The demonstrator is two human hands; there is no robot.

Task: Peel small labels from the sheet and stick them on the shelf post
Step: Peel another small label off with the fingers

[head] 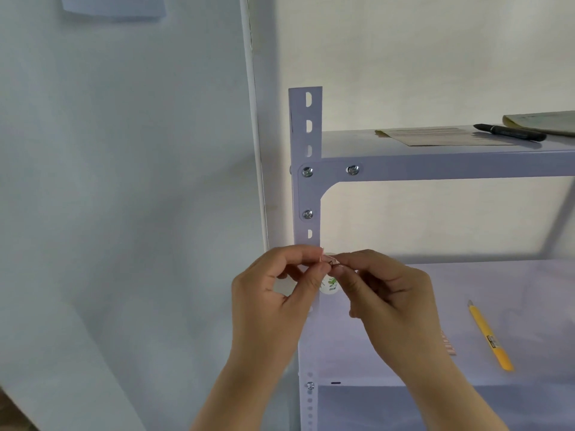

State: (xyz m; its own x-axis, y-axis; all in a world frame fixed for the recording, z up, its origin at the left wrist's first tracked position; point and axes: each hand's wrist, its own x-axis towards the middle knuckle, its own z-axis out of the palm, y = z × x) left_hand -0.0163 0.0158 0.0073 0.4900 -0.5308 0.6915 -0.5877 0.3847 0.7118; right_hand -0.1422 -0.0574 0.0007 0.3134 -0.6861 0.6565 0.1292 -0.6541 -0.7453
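Note:
The pale grey slotted shelf post [306, 194] stands upright in the middle of the head view. In front of its lower part both my hands meet. My left hand [273, 293] pinches a tiny pinkish label piece [327, 259] between thumb and forefinger. My right hand [385, 293] pinches the same small piece from the right, fingertips touching those of the left. A round white sticker with a green print [330, 285] shows between my hands, on or just beside the post. A pink-striped strip [448, 343], partly hidden by my right wrist, lies on the middle shelf.
A yellow utility knife [489, 335] lies on the middle shelf [513, 284] at right. The upper shelf [451, 163] carries papers [435, 135], a black marker [510, 132] and a yellowish pad [541, 121]. A white wall and a vertical conduit [255, 135] lie left of the post.

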